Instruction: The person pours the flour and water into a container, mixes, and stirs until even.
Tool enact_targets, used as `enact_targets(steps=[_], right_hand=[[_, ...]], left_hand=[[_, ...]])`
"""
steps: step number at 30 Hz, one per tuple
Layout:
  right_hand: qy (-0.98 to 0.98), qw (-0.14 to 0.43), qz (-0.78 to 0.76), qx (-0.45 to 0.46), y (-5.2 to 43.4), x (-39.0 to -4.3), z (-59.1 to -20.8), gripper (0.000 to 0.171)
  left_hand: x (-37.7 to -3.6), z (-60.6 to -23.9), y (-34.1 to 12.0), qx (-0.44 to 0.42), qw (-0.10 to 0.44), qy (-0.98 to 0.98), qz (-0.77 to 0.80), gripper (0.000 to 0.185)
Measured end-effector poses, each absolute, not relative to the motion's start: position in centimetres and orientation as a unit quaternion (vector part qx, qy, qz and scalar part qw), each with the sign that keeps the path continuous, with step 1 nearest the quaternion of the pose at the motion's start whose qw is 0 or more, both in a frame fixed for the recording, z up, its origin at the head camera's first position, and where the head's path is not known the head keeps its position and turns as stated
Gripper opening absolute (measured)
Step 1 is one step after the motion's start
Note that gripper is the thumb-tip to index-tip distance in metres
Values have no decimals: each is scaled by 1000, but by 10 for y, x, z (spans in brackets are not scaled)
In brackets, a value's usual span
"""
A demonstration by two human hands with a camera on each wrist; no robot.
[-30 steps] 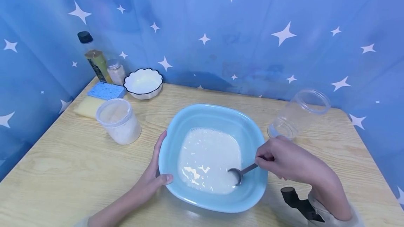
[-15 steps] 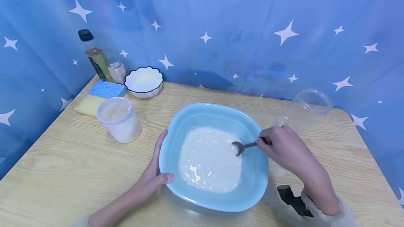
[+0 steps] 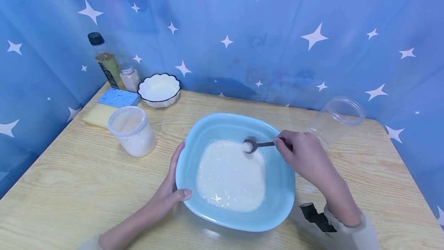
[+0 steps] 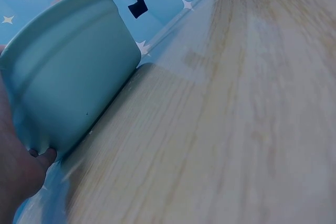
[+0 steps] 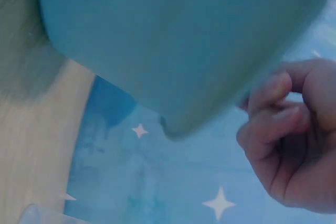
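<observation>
A light blue basin (image 3: 281, 188) stands on the wooden table with milky white liquid (image 3: 230, 182) in it. My left hand (image 3: 170, 188) grips the basin's left side, the thumb at the rim and the fingers along the outer wall. In the left wrist view the basin's outer side (image 4: 79, 72) fills the upper left, with part of the left hand (image 4: 21, 177) against it. My right hand (image 3: 306, 151) pinches the handle of a dark spoon (image 3: 265, 144). The spoon's bowl sits at the far edge of the liquid. In the right wrist view the right hand's fingers (image 5: 268, 129) are curled; the spoon is hidden there.
A clear plastic jar (image 3: 333, 120) stands just behind the right hand. Left of the basin is a tub of white powder (image 3: 137, 140). Behind it are sponges (image 3: 119, 98), a scalloped white bowl (image 3: 159, 88), a small jar (image 3: 130, 79) and an oil bottle (image 3: 110, 70).
My right hand has carried the spoon from the near right part of the liquid to the far side and slightly left. The left hand and basin have stayed nearly in place.
</observation>
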State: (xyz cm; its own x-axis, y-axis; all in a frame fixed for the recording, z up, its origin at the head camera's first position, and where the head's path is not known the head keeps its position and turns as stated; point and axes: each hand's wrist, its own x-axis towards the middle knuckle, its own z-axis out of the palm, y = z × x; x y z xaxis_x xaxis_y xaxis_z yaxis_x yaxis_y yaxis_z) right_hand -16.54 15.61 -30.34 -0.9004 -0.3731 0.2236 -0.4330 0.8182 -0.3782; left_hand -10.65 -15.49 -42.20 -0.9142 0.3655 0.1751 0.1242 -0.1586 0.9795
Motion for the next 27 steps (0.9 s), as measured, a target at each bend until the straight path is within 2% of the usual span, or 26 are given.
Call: enact_targets(steps=[3,10,14,17,24,27], right_hand=[[-945,38,229,229,159,-161,-298,15],[-913,-83,248,313,153,-153,-298,16],[-909,-115,244,319,153,-151,-299,14],[-919,-98,241,297,154,-153,-297,13],[-928,-2,295,229,151,-163,-302,13],[-923,8,323,207,143,-164,-308,14]], left_hand=[[-107,-422,-155,192,84,640,740,95],[-106,-422,-155,192,78,650,731,95],[-106,-422,-155,191,79,649,732,95],[-107,-423,-155,191,79,648,733,95],[-106,-423,-155,186,78,649,734,95],[-105,-424,-154,186,78,647,736,95]])
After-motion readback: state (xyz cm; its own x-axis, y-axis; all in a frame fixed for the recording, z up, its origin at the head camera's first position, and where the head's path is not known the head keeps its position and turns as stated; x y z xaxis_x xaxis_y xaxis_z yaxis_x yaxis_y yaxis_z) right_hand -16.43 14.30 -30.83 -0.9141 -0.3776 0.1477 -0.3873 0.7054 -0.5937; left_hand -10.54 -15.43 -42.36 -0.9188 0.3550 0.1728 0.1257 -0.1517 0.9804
